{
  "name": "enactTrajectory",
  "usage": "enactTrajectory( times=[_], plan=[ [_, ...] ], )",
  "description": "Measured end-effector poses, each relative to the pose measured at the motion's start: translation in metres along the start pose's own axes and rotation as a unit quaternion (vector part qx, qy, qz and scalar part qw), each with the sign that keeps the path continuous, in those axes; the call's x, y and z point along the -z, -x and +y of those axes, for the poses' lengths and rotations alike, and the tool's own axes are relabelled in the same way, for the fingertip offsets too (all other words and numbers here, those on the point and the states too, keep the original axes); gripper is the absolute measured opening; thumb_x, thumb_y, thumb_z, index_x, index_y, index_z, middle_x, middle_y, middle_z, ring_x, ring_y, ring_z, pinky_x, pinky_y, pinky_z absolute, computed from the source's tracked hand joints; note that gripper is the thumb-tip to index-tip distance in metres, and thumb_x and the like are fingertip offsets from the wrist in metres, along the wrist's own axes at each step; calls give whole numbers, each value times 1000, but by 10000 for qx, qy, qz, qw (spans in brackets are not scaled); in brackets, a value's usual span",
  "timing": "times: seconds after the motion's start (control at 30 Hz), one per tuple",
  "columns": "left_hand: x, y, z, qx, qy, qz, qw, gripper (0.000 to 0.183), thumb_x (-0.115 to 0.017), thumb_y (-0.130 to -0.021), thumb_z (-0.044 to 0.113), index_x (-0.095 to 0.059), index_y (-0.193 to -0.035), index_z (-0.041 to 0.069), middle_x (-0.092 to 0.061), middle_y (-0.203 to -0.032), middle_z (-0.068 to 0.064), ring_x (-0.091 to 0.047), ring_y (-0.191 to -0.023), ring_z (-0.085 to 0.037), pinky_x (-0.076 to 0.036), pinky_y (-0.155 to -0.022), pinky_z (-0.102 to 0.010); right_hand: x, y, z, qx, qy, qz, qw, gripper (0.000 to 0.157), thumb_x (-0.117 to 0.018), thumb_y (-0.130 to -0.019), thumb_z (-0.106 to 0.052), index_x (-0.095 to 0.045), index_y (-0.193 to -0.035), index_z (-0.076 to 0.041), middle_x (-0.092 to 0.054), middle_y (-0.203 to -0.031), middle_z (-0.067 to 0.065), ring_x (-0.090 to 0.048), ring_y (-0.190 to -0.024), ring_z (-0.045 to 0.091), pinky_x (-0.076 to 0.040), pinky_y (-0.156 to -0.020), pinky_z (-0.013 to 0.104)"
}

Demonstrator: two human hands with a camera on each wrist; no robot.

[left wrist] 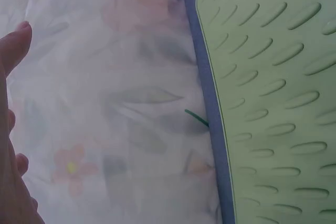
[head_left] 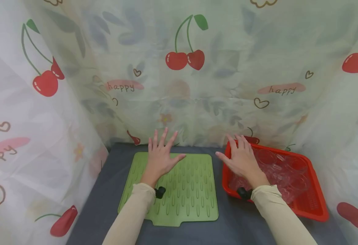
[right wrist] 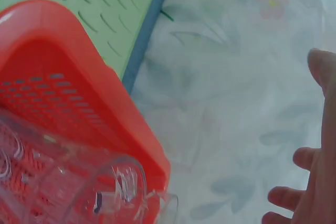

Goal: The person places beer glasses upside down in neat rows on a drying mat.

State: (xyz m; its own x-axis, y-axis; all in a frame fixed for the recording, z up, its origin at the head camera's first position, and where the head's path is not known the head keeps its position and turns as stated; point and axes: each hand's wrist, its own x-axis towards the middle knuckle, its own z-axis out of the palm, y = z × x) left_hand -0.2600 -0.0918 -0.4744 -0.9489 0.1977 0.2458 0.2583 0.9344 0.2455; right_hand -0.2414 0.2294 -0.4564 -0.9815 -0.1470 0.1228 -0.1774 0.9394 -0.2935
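Observation:
My left hand (head_left: 161,158) is held over the green ridged mat (head_left: 194,190), its fingers spread and holding nothing. The right hand (head_left: 242,159), also spread and holding nothing, is over the left part of a red plastic basket (head_left: 318,190). Inside the basket lie several clear cups (head_left: 298,182), some on their sides; one clear cup (right wrist: 123,182) shows its round rim in the right wrist view. In the left wrist view only the edge of the left hand (left wrist: 13,129) shows, apart from the mat.
A dark grey tabletop (head_left: 99,204) lies under the mat and basket. Around its back and sides hang pale curtains (head_left: 179,112) printed with cherries, hearts and leaves. The basket's raised rim stands to the right of the mat, with a strip of tabletop between them.

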Motion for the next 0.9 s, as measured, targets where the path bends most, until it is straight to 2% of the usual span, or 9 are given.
enactTrajectory(
  times=[0.2,0.37,0.57,0.73,0.9],
  plan=[
    [1,6,-9,104,226,62,9997,93,-50,-88,82,-7,-162,47,4,-175,4,11,-161,-37,-5,-128,-67,16,8,8,-240,-151,-49,9996,99,-45,-93,-77,-12,-165,-17,-19,-164,26,-17,-149,52,-23,-118,74],
    [-3,15,-22,93,422,243,9988,94,-52,-88,80,-5,-162,47,0,-175,1,7,-161,-38,-7,-127,-68,21,14,18,-385,-228,9,9990,99,-45,-92,-79,-17,-165,-17,-21,-163,27,-23,-143,54,-28,-115,75],
    [-5,26,-41,128,746,507,9958,94,-63,-88,71,-19,-164,37,-13,-173,-8,-3,-160,-43,-11,-124,-72,21,22,29,-518,-276,139,9982,99,-51,-90,-77,-23,-162,-15,-25,-159,28,-27,-139,54,-32,-110,76],
    [-7,33,-58,30,1012,459,9938,98,-69,-87,66,-18,-164,36,-13,-173,-9,-1,-160,-42,-14,-124,-71,20,33,35,-669,-315,117,9972,99,-55,-89,-76,-30,-157,-8,-27,-156,29,-29,-135,52,-35,-107,76],
    [-17,41,-78,-29,1234,358,9917,104,-72,-83,67,-14,-164,38,-9,-174,-3,-2,-161,-39,-19,-122,-71,17,41,40,-706,-395,120,9966,100,-59,-87,-75,-33,-155,-7,-32,-151,30,-32,-130,51,-41,-102,75]
  ],
)
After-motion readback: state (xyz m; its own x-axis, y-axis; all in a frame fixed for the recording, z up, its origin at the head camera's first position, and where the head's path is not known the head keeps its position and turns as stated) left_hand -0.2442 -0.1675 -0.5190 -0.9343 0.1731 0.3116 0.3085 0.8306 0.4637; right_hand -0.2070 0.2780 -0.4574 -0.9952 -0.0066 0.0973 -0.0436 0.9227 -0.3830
